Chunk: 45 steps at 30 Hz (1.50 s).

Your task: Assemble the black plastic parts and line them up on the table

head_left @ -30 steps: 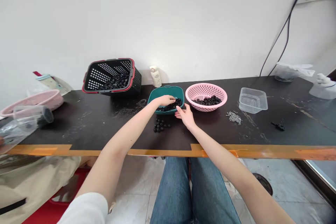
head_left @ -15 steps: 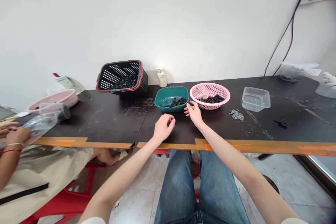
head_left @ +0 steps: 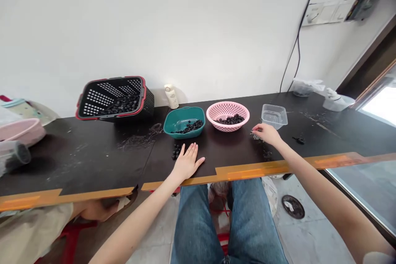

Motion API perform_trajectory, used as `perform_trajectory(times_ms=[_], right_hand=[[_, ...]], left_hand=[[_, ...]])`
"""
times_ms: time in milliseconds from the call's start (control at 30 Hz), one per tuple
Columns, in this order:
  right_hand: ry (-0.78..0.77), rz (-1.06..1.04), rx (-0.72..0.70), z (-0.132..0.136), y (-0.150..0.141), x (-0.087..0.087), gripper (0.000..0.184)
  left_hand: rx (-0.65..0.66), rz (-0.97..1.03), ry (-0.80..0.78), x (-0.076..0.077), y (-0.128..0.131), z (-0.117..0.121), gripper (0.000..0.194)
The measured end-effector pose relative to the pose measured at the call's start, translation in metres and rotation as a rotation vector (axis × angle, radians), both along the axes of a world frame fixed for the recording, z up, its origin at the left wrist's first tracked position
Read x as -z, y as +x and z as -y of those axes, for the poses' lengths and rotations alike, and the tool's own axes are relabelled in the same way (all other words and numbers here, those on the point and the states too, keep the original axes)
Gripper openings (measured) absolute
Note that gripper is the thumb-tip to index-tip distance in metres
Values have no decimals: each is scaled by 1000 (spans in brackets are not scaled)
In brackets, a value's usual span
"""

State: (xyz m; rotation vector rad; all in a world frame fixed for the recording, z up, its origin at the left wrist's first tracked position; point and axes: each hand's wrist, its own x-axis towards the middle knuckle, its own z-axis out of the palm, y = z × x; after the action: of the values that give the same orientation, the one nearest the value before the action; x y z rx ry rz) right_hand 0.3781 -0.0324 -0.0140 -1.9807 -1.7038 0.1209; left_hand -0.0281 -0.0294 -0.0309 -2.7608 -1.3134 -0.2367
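Observation:
My left hand lies flat on the table near the front edge, its fingers stretched out. At its fingertips several small round black pieces are laid out in rows. Farther right, my right hand pinches with thumb and forefinger at a pile of thin grey pins; what is between the fingertips is too small to make out. Behind my left hand stands a teal basin with loose black parts in it. A pink perforated basket beside it also holds black parts.
A clear plastic tub stands behind my right hand. To its right lies a small black cluster. A black and red basket of black parts and a white bottle stand by the wall. Orange tape lines the table edge.
My left hand has come down flat beside rows of black pieces that did not show before. My right hand has moved from the basins rightward to the grey pins. The view has turned right.

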Motion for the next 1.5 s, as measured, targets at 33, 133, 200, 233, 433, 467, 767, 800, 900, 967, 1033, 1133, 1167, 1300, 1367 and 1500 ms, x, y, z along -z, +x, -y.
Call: perform_trajectory(times_ms=[33,133,200,233,433,467,767,800,900,967,1033,1133,1167,1300,1367,1500], right_hand=[[-39,31,-26,-5,6,1,20],[-139,71,-100,-20,10,4,15],[-184,70,-130,-29,8,6,9],[-200,66,-140,-33,8,6,7],[-245,56,-181,-41,9,5,9],[-238,60,-183,-40,9,4,9],[-83,66,-185,-10,7,-1,16],[-68,48,-194,-8,6,0,17],[-42,-4,-229,-4,5,3,19],[-38,-9,-236,-3,5,4,20],[-21,-4,-239,-2,6,5,21],[10,9,-243,0,10,3,20],[11,12,-236,0,12,2,19],[-6,-2,-197,4,19,1,19],[-15,-33,-200,5,23,2,20],[-43,-49,-192,6,29,4,22]], left_hand=[[-15,7,11,0,-4,1,63],[-49,43,28,-13,-10,5,59],[-45,89,17,-32,-7,1,53],[-48,125,9,-44,-4,-5,49],[-353,306,-12,-99,8,-90,38],[-388,264,-111,-101,10,-106,35],[-195,187,-359,-86,34,-156,22],[-199,184,-342,-86,34,-154,21],[-215,170,-300,-88,35,-151,22],[-223,154,-294,-90,33,-149,21],[-233,136,-294,-90,32,-148,18],[-247,119,-280,-89,30,-147,17],[-250,116,-273,-89,29,-147,17],[-260,99,-269,-85,26,-147,24],[-257,89,-283,-85,25,-147,25],[-215,81,-329,-87,22,-146,19]])
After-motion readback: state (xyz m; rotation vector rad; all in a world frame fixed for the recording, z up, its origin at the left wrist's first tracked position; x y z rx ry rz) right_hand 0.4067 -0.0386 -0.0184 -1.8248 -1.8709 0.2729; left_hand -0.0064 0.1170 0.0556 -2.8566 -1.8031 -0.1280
